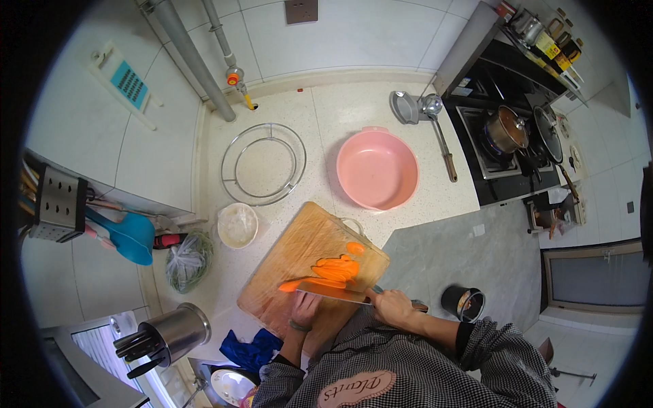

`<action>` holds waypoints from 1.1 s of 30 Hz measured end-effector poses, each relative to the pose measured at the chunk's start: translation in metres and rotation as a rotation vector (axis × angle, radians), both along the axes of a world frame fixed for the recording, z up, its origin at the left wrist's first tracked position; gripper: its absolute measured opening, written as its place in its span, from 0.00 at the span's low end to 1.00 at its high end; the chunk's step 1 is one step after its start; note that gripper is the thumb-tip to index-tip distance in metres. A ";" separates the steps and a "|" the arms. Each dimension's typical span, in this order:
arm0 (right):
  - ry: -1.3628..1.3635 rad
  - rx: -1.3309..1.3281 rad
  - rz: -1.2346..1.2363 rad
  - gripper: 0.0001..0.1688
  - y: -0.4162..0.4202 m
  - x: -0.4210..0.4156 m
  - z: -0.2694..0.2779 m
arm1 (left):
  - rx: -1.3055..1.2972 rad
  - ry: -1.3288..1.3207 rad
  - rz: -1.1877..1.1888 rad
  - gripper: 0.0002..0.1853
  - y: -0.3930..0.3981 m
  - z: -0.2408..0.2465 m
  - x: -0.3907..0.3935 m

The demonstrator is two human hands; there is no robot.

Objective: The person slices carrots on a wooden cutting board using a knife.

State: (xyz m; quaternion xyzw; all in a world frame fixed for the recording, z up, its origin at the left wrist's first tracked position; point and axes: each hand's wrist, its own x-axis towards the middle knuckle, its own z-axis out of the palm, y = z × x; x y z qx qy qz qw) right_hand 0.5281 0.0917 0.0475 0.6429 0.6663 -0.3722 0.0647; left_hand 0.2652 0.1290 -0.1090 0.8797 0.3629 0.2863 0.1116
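My right hand point(392, 309) is closed around the handle of a kitchen cleaver. The broad metal blade point(334, 292) lies low over a wooden cutting board point(301, 229), along the near side of the carrot pieces. At the blade's far left end is my left hand point(306, 310), its fingertips partly hidden, so whether they grip anything is unclear. Overlapping orange carrot slices point(336, 268) are piled on the board. A longer carrot strip point(291, 285) reaches out to their left, and a single round slice point(355, 248) lies apart near the far right edge.
Beyond the board stand a pink basin point(377, 171), a wire ring rack point(264, 140) and a white bowl covered with plastic point(237, 226). A knife holder point(178, 331) and a blue cloth point(252, 349) are to the left. A pot point(505, 130) sits over a lit burner at right.
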 end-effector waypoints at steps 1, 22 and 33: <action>-0.005 -0.004 0.004 0.22 0.001 0.000 0.000 | -0.004 0.006 -0.001 0.11 0.001 0.001 0.000; -0.024 -0.083 -0.001 0.20 0.026 -0.032 -0.012 | -0.081 -0.056 -0.035 0.16 -0.002 0.001 -0.002; -0.019 0.003 0.041 0.15 0.042 -0.037 -0.062 | -0.177 0.026 -0.009 0.22 0.006 0.027 0.006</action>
